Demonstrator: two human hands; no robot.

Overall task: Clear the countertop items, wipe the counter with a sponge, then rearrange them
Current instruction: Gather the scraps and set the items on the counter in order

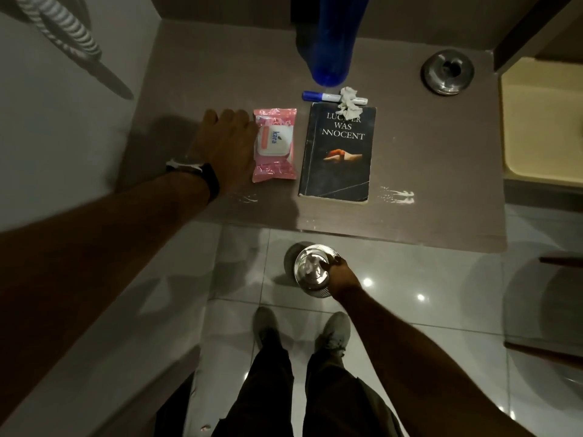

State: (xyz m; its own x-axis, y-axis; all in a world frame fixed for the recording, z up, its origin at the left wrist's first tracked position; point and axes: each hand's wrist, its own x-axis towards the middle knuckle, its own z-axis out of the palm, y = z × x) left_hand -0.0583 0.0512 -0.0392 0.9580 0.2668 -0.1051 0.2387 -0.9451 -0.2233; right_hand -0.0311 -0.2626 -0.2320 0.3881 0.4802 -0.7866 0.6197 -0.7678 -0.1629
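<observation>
On the brown countertop (426, 146) lie a pink wet-wipes pack (275, 143), a dark book (339, 152), a blue marker (328, 96) and a crumpled white tissue (348, 102) across the marker and the book's top edge. A tall blue bottle (334, 39) stands behind them. My left hand (225, 146) rests flat on the counter, touching the pack's left edge. Below the counter's front edge, over the floor, my right hand (344, 275) grips a shiny steel container (312, 269) with something white inside.
A round steel ashtray-like dish (448, 72) sits at the counter's back right. White smears (397, 195) mark the counter near its front edge. A cream basin (542, 121) lies to the right. A wall closes the left side. My feet stand on glossy tiles.
</observation>
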